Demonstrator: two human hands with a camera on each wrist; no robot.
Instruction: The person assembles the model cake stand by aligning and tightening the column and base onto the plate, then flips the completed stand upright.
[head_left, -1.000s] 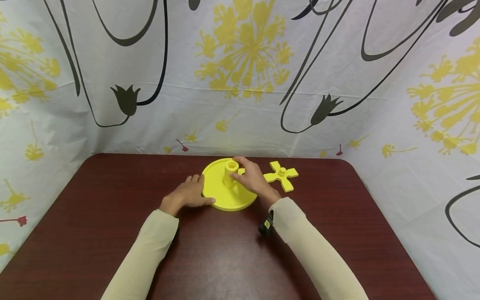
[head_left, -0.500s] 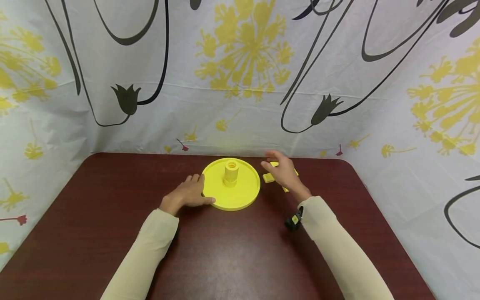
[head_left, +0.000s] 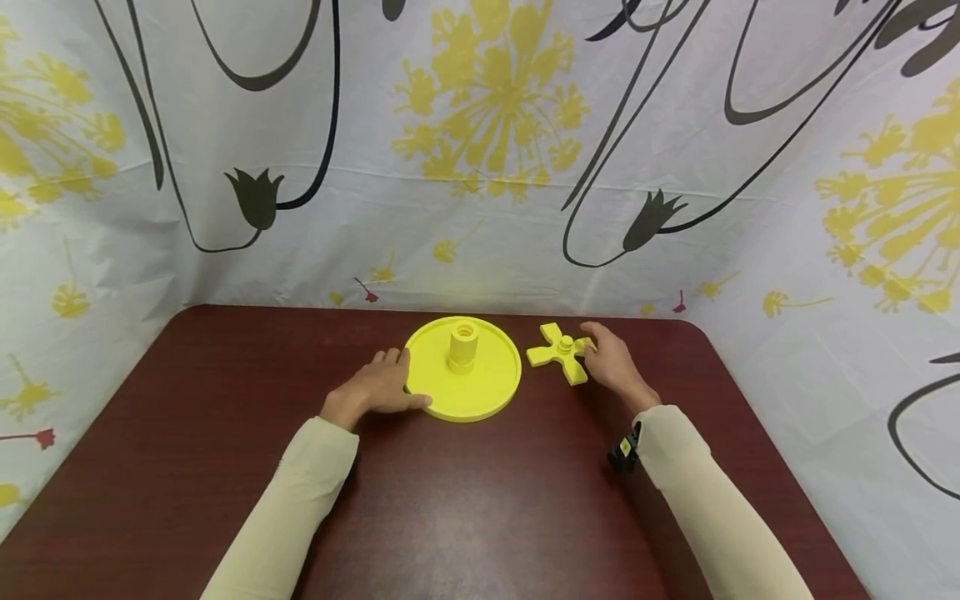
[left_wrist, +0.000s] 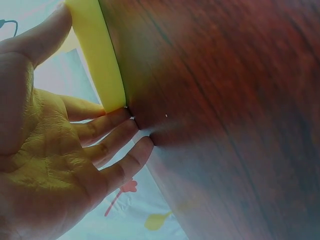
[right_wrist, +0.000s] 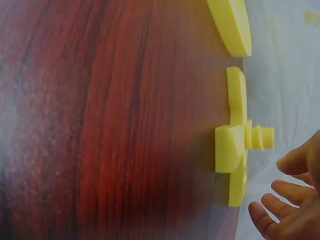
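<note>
A round yellow disc (head_left: 480, 398) with a raised rim lies on the table, and a hollow yellow post (head_left: 463, 348) stands upright at its middle. My left hand (head_left: 375, 385) rests against the disc's left edge, thumb at the front. The left wrist view shows its fingers fairly straight, touching the rim (left_wrist: 100, 60) and the table. To the disc's right lies a yellow four-armed cross piece (head_left: 547, 356) with a threaded stub (right_wrist: 261, 138) pointing up. My right hand (head_left: 613, 362) is at its right arm; in the right wrist view a gap separates the relaxed fingers from the piece.
The dark red-brown table (head_left: 420, 508) has rounded far corners. A white cloth (head_left: 495, 250) printed with yellow and grey flowers hangs close behind its far edge and at both sides. A dark wrist device (head_left: 624, 450) sits under my right cuff.
My right hand has left the post, passed over the cross piece and come down at its right side. My left hand stays at the disc's edge.
</note>
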